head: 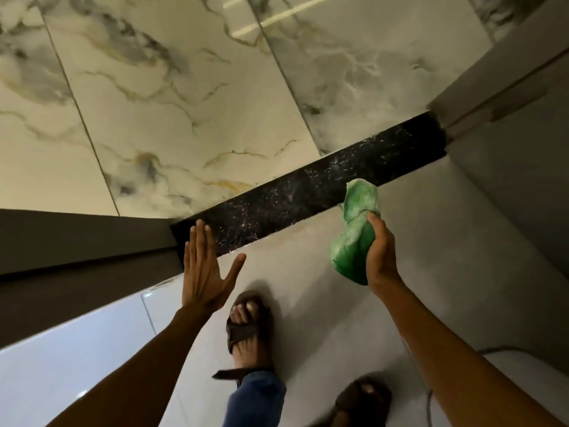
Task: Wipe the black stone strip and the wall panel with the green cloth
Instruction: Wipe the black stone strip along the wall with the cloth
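Right hand (380, 260) clutching bunched green cloth (355, 234) beside black stone strip (308, 192); left hand (204, 272) hovering spread, empty; strip-wiping starting, probably; next: pressing cloth onto strip.

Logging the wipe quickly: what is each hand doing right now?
Left hand: open, flat, fingers spread, holding nothing.
Right hand: closed on the green cloth.

Stone strip (308, 192) between marble floor (172, 97) and tiles (400, 241) — cloth (357, 235) rightward.

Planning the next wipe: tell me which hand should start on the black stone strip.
Right. The right hand already grips the green cloth, whose top edge sits at the black stone strip. The left hand is open and empty.
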### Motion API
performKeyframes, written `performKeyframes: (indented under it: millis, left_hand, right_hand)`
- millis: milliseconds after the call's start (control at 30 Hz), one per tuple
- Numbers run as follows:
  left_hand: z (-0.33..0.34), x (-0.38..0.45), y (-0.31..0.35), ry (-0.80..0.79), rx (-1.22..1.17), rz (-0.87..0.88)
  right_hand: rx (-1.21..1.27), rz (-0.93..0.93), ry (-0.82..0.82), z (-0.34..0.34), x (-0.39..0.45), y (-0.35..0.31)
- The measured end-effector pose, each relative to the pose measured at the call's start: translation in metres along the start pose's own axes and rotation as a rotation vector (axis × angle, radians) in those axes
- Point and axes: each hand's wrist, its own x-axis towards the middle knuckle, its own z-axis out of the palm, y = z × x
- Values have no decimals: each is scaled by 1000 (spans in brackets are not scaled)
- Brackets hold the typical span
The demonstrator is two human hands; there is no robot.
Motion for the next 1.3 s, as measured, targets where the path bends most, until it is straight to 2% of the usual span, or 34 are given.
performKeyframes:
  millis: [100, 233, 367, 400, 500, 800, 967, 1300]
  left_hand:
    - [31, 5, -32, 14, -8, -18]
    - [84, -2, -67, 38, -40, -103]
    - [123, -7, -85, 160, 0, -108]
    - [129, -4, -88, 195, 22, -95]
    - [138, 1, -93, 263, 73, -88]
    - [142, 1, -95, 296, 113, -97]
    - [142, 1, -93, 309, 134, -98]
    - [138, 3, -89, 320, 147, -109]
  right_hand:
    - [-196, -143, 35, 30, 26, 28]
    - [-607, -446, 34, 84, 66, 79]
    - [-1143, -838, -37, 119, 99, 125]
    - [-1205, -884, -26, 126, 106, 131]
    - [-1244, -932, -7, 148, 108, 140]
    - [-1317, -965, -198, 227, 52, 166]
    - [-1395, -1063, -332, 239, 53, 162]
    - [-1351, -1259, -520, 232, 58, 161]
